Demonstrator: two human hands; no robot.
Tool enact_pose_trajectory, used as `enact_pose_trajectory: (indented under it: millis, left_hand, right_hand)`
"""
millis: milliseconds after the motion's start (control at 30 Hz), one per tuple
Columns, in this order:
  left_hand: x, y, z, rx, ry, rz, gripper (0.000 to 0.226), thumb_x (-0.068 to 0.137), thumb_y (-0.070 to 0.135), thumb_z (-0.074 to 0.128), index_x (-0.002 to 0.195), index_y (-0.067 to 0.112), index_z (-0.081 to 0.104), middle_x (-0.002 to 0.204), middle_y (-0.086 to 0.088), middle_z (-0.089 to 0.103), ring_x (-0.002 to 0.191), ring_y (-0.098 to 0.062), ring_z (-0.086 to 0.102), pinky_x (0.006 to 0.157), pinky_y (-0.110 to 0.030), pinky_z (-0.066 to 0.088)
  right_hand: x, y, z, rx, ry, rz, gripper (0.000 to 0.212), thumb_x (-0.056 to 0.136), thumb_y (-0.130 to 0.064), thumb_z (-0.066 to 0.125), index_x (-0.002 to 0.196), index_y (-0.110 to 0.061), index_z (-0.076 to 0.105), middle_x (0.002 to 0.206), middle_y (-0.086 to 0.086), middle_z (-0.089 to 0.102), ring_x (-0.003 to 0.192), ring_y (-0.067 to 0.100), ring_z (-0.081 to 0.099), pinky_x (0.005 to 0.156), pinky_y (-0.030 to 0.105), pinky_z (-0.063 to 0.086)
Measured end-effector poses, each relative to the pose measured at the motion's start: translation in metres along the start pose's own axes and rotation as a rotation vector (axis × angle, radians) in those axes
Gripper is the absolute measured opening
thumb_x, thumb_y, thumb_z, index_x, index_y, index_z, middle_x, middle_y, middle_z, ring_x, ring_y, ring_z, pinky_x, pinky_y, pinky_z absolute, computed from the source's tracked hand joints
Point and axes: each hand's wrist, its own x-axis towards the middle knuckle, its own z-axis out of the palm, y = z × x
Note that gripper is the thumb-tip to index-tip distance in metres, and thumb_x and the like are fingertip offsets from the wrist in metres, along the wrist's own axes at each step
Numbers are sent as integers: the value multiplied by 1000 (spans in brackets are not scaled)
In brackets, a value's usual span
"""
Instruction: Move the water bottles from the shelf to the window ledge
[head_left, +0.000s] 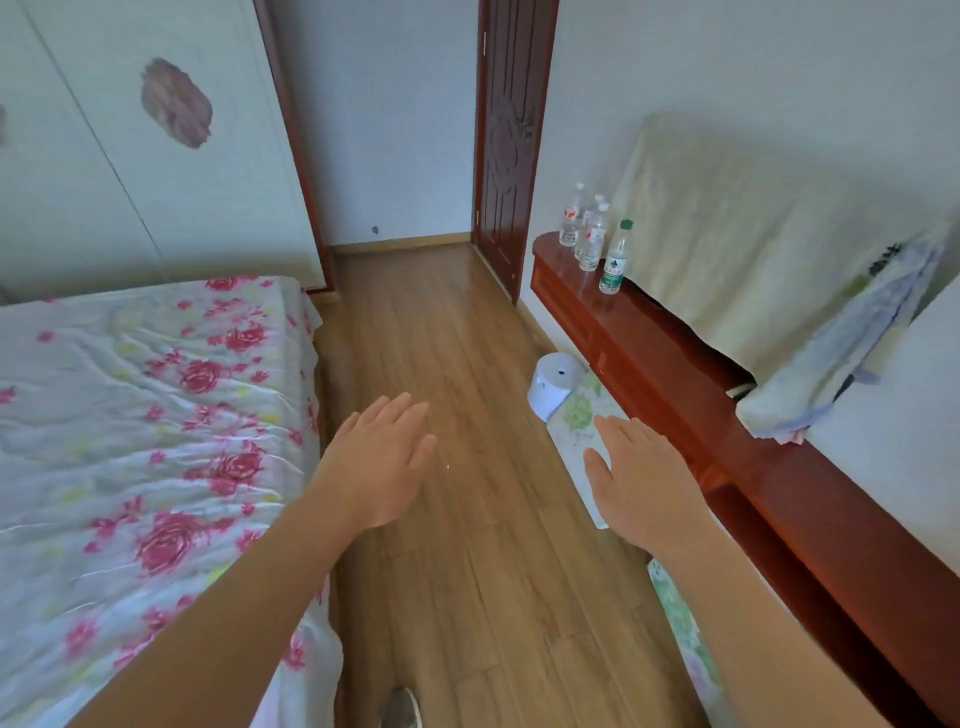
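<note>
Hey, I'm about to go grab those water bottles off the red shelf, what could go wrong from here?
1. The four water bottles stand bunched at the far end of the shelf, so grabbing one may topple its neighbours.
2. A white tub and a patterned sheet lie on the floor beside the shelf, so you could trip or slip walking up.

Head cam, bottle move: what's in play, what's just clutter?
Job: three clear plastic water bottles with white caps; clear plastic bottle with green cap; glossy red-brown wooden shelf; left hand and right hand, both open and empty. Window ledge not in view.
Clutter: white cylindrical tub; floral floor mat; pale yellow draped cloth; bed with rose-print sheet.
</note>
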Motion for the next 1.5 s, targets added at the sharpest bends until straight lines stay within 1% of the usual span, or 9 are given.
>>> enact_pose_trajectory:
  millis: [133, 367, 500, 800, 900, 1133, 1233, 1333, 1500]
  left_hand:
    - [57, -34, -5, -22, 10, 10, 55, 105, 48, 21, 157, 30, 18, 166, 7, 11, 153, -16, 7, 121, -37, 7]
    - [176, -90, -31, -38, 0, 75, 55, 105, 47, 21, 156, 29, 20, 165, 6, 15, 153, -16, 8, 123, -40, 10]
    - [231, -108, -46, -40, -11, 94, 54, 105, 45, 22, 157, 28, 21, 165, 5, 15, 153, -16, 9, 124, -40, 10]
    - [352, -116, -47, -23, -75, 129, 55, 105, 46, 23, 157, 29, 19, 166, 6, 13, 153, -15, 7, 125, -40, 9]
    - [395, -116, -47, 6, -59, 120, 55, 105, 47, 22, 157, 30, 19, 166, 8, 11, 153, -15, 6, 125, -40, 8]
    - [497, -119, -53, 2, -38, 45, 54, 104, 49, 22, 156, 33, 18, 165, 10, 12, 152, -11, 6, 120, -34, 6]
    - [539, -104, -54, 20, -12, 64, 54, 105, 48, 22, 156, 32, 19, 165, 9, 14, 152, -12, 7, 121, -36, 7]
    - [576, -90, -55, 41, -12, 75, 55, 105, 47, 22, 157, 30, 21, 165, 7, 16, 152, -13, 10, 122, -37, 10]
    - [643, -72, -49, 17, -35, 101, 55, 105, 46, 25, 157, 28, 23, 165, 6, 18, 152, -14, 12, 124, -41, 14]
  right_hand:
    - [66, -19, 11, 29, 21, 0, 43, 99, -28, 47, 132, -4, 56, 115, 8, 66, 109, 30, 60, 94, 46, 49]
    - [179, -53, 25, -29, 7, 38, 54, 100, -37, 28, 142, -9, 48, 133, 3, 59, 119, 22, 53, 103, 37, 43]
    - [227, -69, 30, 34, 34, 92, 45, 102, -32, 40, 142, -13, 47, 126, 0, 60, 115, 19, 53, 101, 37, 43]
    - [333, -47, 47, 65, -10, 169, 46, 103, -34, 35, 143, -15, 47, 126, -3, 60, 116, 16, 54, 102, 35, 44]
    - [383, -35, 55, 56, -36, 132, 55, 101, -39, 26, 145, -13, 45, 139, 4, 54, 127, 23, 49, 107, 39, 40]
    - [507, -10, 50, 170, -57, 105, 51, 103, -34, 37, 151, -15, 36, 154, 7, 39, 143, 26, 34, 118, 41, 28]
    - [543, 10, 49, 142, -55, 108, 55, 102, -39, 29, 151, -15, 36, 154, 5, 39, 143, 26, 34, 118, 41, 27]
    - [567, 28, 47, 94, -59, 95, 78, 88, -50, 4, 149, -15, 38, 151, 2, 44, 139, 23, 38, 116, 42, 31]
    - [613, 52, 50, 130, -71, 175, 47, 103, -33, 37, 146, -14, 41, 149, 7, 44, 138, 28, 38, 115, 44, 30]
